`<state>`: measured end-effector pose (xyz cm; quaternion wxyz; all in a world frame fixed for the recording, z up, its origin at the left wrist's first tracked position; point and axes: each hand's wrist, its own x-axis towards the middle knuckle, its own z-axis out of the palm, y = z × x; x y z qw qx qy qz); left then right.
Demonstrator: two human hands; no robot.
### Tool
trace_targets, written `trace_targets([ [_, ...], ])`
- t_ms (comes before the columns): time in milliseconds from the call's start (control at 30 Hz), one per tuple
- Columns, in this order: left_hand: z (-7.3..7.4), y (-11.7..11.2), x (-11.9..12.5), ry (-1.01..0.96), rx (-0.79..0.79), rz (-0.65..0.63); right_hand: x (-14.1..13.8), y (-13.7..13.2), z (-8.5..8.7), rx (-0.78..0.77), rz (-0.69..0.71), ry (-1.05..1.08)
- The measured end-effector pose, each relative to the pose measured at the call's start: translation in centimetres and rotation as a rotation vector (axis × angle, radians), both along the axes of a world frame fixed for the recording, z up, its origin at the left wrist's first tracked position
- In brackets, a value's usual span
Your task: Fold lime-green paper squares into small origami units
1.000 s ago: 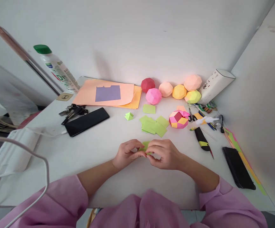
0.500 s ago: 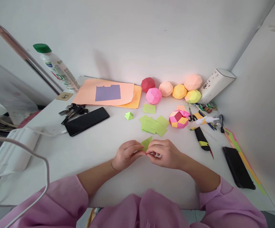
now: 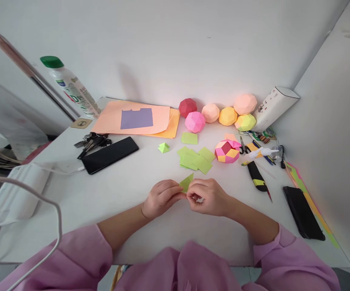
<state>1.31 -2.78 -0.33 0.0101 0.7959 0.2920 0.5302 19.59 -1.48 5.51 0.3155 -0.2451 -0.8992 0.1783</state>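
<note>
A folded green paper piece (image 3: 186,182) is pinched between my two hands near the front of the table. My left hand (image 3: 163,198) grips its left edge between thumb and fingers. At its lower right, my right hand (image 3: 208,197) has thumb and forefinger closed on the paper. Fingers cover the lower part of the fold. Just beyond lie several loose green paper sheets (image 3: 196,159), with one more green sheet (image 3: 189,138) behind them. A small folded green paper unit (image 3: 164,147) stands to their left. To their right sits a multicoloured paper ball (image 3: 227,151) with open gaps.
Several finished paper balls (image 3: 195,122) line the wall. A black phone (image 3: 110,155), keys (image 3: 93,140), a bottle (image 3: 74,91) and orange paper (image 3: 108,117) lie left. A glue bottle (image 3: 259,153), a cutter (image 3: 256,176) and a black case (image 3: 303,213) lie right.
My right hand's fingers have curled a little more at the paper's lower edge. The left hand keeps its hold, and the paper stays in nearly the same place.
</note>
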Motion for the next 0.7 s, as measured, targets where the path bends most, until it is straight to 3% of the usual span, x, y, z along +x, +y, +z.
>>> trace_targets([
  [400,-0.03,0.1,-0.07,-0.039,-0.036,0.005,0.33,-0.03,0.3,-0.078,0.021,-0.011],
  [700,-0.18,0.12,-0.21,-0.043,-0.047,-0.007,0.53,0.29,0.47,-0.042,0.015,0.002],
])
